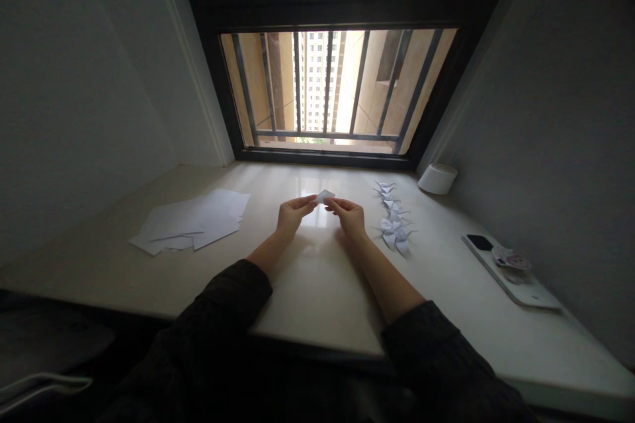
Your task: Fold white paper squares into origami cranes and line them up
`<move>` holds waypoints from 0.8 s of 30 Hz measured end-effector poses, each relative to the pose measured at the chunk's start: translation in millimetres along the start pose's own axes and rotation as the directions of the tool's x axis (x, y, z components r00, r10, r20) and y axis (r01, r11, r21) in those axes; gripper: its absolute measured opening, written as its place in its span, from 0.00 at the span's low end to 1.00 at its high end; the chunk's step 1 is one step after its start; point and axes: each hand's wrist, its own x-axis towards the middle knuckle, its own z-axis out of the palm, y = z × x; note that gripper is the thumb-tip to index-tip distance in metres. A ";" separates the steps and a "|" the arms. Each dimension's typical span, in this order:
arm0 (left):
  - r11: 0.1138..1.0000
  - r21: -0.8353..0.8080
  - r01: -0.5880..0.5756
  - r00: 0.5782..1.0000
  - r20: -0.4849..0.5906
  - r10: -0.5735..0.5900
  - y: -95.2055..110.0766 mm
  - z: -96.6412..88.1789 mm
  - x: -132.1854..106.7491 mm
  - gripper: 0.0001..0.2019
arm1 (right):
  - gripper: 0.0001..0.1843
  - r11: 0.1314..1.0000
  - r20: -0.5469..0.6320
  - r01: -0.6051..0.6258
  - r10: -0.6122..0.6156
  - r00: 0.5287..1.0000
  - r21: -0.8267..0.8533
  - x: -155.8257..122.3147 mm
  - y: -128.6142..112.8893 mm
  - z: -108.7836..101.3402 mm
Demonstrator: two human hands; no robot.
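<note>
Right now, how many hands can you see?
2: the left hand and the right hand, both holding the small folded paper, between paper sheets and folded figures. No others show.

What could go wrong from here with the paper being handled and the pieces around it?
The small folded paper is pinched between the left hand and right hand, so uneven pulling might skew or tear it.
The folded paper figures sit close beside the right hand; an outward swing could scatter them.
The loose sheets overlap unevenly, so a brush might make them slide.
</note>
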 end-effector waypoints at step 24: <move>0.994 -0.104 -0.017 0.997 -0.082 0.009 -2.5 5.3 -2.2 0.19 | 0.20 0.997 0.029 -0.018 0.016 0.999 0.075 -0.5 6.0 3.6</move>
